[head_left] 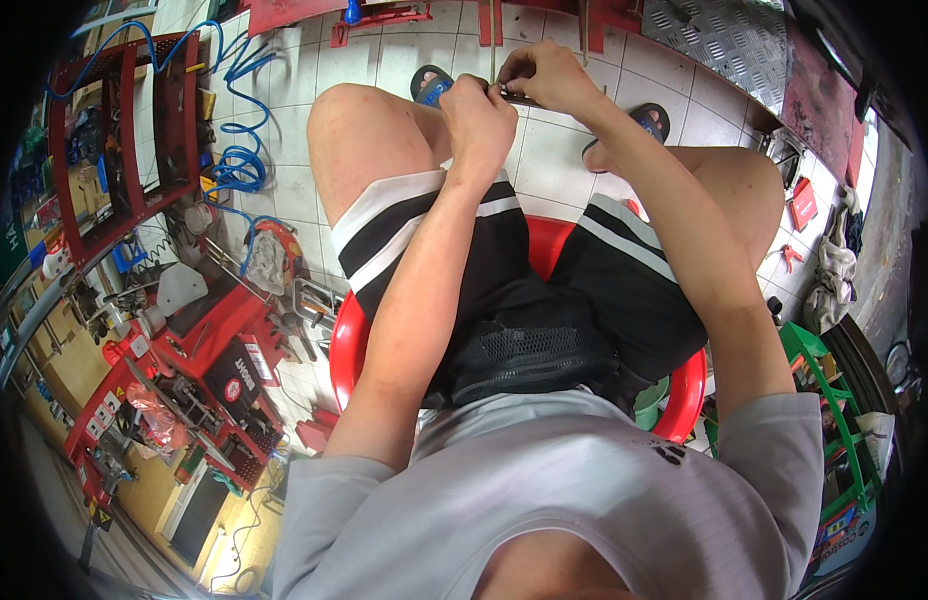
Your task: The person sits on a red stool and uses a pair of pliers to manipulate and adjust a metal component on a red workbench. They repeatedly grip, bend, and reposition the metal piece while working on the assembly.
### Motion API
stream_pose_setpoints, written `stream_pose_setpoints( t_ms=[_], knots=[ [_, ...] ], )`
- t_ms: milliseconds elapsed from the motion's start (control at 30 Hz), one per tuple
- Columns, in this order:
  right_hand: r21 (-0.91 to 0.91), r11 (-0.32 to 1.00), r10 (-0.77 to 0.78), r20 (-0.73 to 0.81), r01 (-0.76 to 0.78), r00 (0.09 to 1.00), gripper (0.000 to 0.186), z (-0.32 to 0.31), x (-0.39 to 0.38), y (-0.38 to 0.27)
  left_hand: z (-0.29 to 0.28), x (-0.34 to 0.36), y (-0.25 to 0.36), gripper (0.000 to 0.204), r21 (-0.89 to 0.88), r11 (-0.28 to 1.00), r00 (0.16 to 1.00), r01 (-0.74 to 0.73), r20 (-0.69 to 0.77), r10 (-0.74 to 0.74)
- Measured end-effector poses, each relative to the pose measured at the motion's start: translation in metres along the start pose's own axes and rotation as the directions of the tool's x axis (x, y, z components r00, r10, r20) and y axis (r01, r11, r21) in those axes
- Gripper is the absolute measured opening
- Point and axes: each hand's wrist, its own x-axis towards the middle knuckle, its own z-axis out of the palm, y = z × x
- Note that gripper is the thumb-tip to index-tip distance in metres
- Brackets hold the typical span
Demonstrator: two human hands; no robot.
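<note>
My left hand is closed, with thumb and fingers pinched together out in front of my knees. Close beside it, my right hand is also pinched, its fingertips bent down toward the left hand. A thin dark strip shows between the two hands; its kind is too small to tell, and the fingers hide much of it. A slim brownish rod runs from the far edge down to the fingertips. Whether the hands grip this rod or only meet it, I cannot tell.
I sit on a red plastic seat over a white tiled floor. Red metal equipment stands ahead. A coiled blue hose and a red tool cart are at left. A green rack stands at right.
</note>
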Motion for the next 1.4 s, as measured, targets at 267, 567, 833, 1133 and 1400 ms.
stream_pose_setpoints(
  t_ms=[267, 567, 833, 1133, 1400],
  knots=[
    [-0.052, 0.999, -0.003, -0.008, 0.003, 1.0, 0.019, -0.001, 0.0, 0.0, 0.0, 0.0, -0.001, 0.017, -0.018, 1.0, 1.0, 0.002, -0.008, -0.002],
    [-0.09, 0.995, -0.033, 0.009, 0.034, 0.999, 0.022, -0.003, -0.001, -0.004, -0.002, -0.001, 0.003, 0.016, -0.081, 0.997, 1.0, -0.009, -0.024, 0.007],
    [-0.12, 0.991, -0.059, 0.005, 0.059, 0.998, 0.024, -0.001, 0.002, 0.001, -0.002, -0.001, 0.005, 0.016, -0.076, 0.997, 1.0, -0.005, -0.019, 0.003],
    [-0.114, 0.99, -0.082, 0.017, 0.083, 0.997, 0.02, 0.004, 0.001, 0.0, 0.001, 0.0, -0.001, 0.016, -0.002, 1.0, 0.999, 0.024, 0.021, -0.024],
    [-0.108, 0.993, -0.034, 0.027, 0.037, 0.999, 0.025, 0.009, 0.003, 0.005, 0.003, 0.001, -0.004, 0.017, -0.011, 1.0, 1.0, -0.005, -0.005, 0.005]
  ],
)
